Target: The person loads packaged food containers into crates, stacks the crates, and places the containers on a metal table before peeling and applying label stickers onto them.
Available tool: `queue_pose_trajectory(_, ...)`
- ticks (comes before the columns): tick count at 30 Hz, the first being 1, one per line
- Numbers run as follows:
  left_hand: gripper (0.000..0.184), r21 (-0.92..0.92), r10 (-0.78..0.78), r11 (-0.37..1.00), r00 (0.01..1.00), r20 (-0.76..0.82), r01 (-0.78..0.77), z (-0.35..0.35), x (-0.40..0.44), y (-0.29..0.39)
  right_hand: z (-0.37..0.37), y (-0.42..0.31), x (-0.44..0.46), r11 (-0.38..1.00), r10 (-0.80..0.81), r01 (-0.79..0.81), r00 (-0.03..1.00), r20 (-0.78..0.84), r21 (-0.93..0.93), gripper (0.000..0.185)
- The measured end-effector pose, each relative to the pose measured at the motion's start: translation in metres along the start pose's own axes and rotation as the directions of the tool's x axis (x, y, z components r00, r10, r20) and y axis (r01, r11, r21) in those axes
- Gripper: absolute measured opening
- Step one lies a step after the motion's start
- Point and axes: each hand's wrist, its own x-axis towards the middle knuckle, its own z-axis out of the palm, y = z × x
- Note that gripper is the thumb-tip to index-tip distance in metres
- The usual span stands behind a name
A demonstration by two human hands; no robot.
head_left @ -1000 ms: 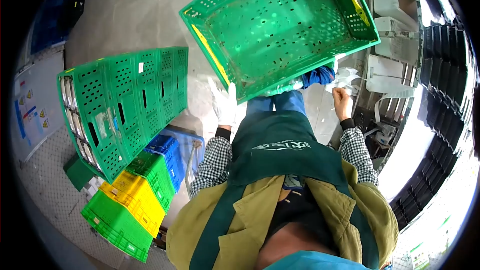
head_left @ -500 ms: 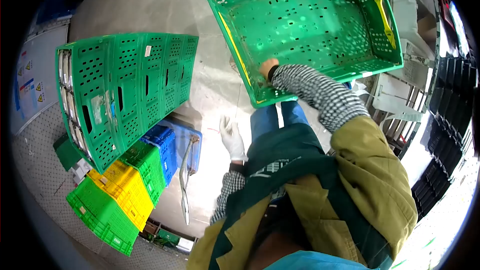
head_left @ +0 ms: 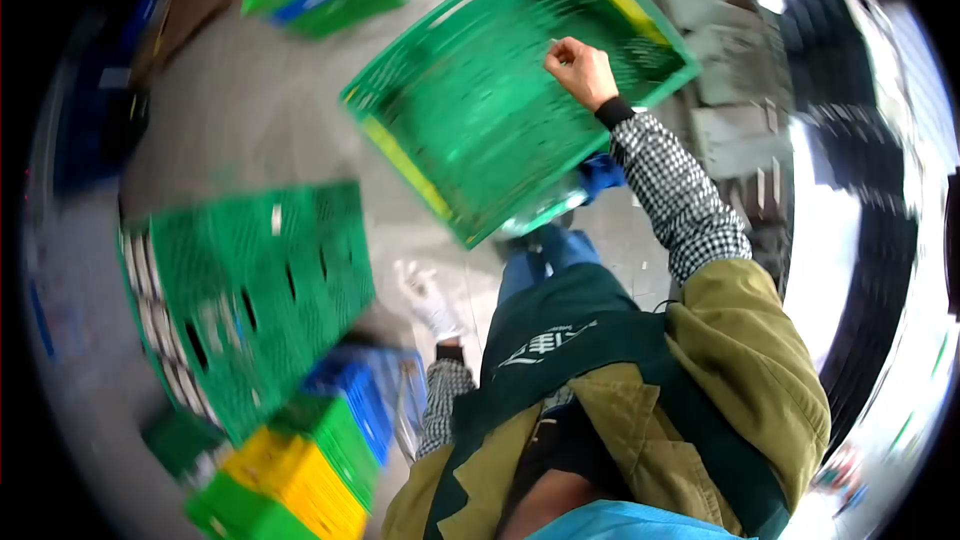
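Green crate (head_left: 480, 110) sits open side up before the person's legs, support mostly hidden; walls look like moulded plastic, so judged stiff, fairly light, bulky rather than fragile, best held by the yellow grips (head_left: 405, 168) at its two ends. Right hand (head_left: 582, 73) is over the crate, fingers curled in, cannot tell whether pinching anything; left hand (head_left: 428, 302), in a white glove, is released, apart from the near corner.

The floor (head_left: 215, 130) is grey — glare (head_left: 825, 240) at right.
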Motion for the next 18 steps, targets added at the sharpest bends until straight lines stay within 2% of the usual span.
queue_pose_trajectory(1,0.044,0.075,0.204,0.975,0.977,0.057,-0.208,0.003,0.018,-0.009,-0.053,0.003,-0.010,0.993,0.060,-0.053,0.996,-0.069,0.108,0.014)
queue_pose_trajectory(2,0.046,0.128,0.399,0.902,0.910,0.111,-0.411,0.007,0.036,-0.018,-0.106,0.004,-0.027,0.974,0.117,-0.084,0.982,-0.146,0.210,0.013)
queue_pose_trajectory(3,0.049,-0.409,0.235,0.889,0.972,0.021,-0.206,0.031,0.030,0.017,-0.149,0.017,-0.054,0.953,0.169,-0.102,0.961,-0.220,0.286,0.014)
queue_pose_trajectory(4,0.050,-0.540,0.101,0.841,0.991,0.089,-0.038,0.045,0.024,0.065,-0.186,0.034,-0.086,0.959,0.239,-0.173,0.918,-0.316,0.223,0.015)
queue_pose_trajectory(5,0.051,-0.151,0.379,0.921,0.916,0.132,-0.360,0.063,0.024,0.080,-0.217,0.050,-0.125,0.931,0.319,-0.214,0.869,-0.378,0.295,0.015)
queue_pose_trajectory(6,0.052,-0.069,0.473,0.880,0.860,0.191,-0.469,0.083,0.029,0.090,-0.246,0.058,-0.168,0.922,0.382,-0.307,0.821,-0.425,0.236,0.017)
queue_pose_trajectory(7,0.052,-0.107,0.491,0.870,0.830,0.265,-0.481,0.102,0.024,0.109,-0.258,0.090,-0.217,0.905,0.409,-0.421,0.814,-0.413,0.066,0.017)
queue_pose_trajectory(8,0.053,-0.135,0.509,0.859,0.795,0.330,-0.494,0.122,0.013,0.130,-0.272,0.128,-0.278,0.859,0.406,-0.474,0.861,-0.307,-0.193,0.014)
queue_pose_trajectory(9,0.053,-0.162,0.552,0.830,0.751,0.363,-0.533,0.146,0.002,0.140,-0.280,0.168,-0.353,0.771,0.460,-0.441,0.885,-0.077,-0.459,0.014)
queue_pose_trajectory(10,0.052,-0.222,0.594,0.801,0.689,0.416,-0.556,0.169,-0.012,0.151,-0.292,0.153,-0.412,0.497,0.653,-0.604,0.733,-0.190,-0.623,0.020)
queue_pose_trajectory(11,0.052,-0.252,0.644,0.757,0.620,0.449,-0.603,0.195,-0.030,0.161,-0.309,0.152,-0.460,0.417,0.700,-0.641,0.679,-0.223,-0.644,0.022)
queue_pose_trajectory(12,0.051,-0.281,0.686,0.711,0.548,0.478,-0.645,0.219,-0.049,0.168,-0.328,0.142,-0.496,0.410,0.792,-0.810,0.544,-0.277,-0.420,0.022)
queue_pose_trajectory(13,0.052,-0.420,0.628,0.777,0.546,0.554,-0.469,0.255,-0.066,0.165,-0.346,0.130,-0.525,0.331,0.796,-0.897,0.432,-0.423,-0.293,0.022)
queue_pose_trajectory(14,0.053,-0.420,0.677,0.727,0.462,0.573,-0.544,0.277,-0.097,0.169,-0.360,0.123,-0.556,0.263,0.786,-0.953,0.303,-0.539,-0.151,0.024)
queue_pose_trajectory(15,0.054,-0.427,0.719,0.666,0.373,0.587,-0.611,0.299,-0.128,0.173,-0.370,0.123,-0.595,0.324,0.705,-0.931,0.354,-0.615,-0.165,0.023)
queue_pose_trajectory(16,0.057,-0.449,0.658,0.729,0.347,0.668,-0.517,0.311,-0.175,0.189,-0.379,0.126,-0.628,0.381,0.612,-0.906,0.397,-0.684,-0.185,0.022)
queue_pose_trajectory(17,0.057,-0.474,0.733,0.616,0.236,0.638,-0.629,0.324,-0.214,0.188,-0.386,0.118,-0.648,0.391,0.376,-0.884,0.407,-0.832,-0.256,0.015)
queue_pose_trajectory(18,0.058,-0.517,0.790,0.480,0.094,0.605,-0.709,0.345,-0.259,0.188,-0.398,0.113,-0.670,0.358,0.554,-0.933,0.237,-0.798,-0.028,0.012)
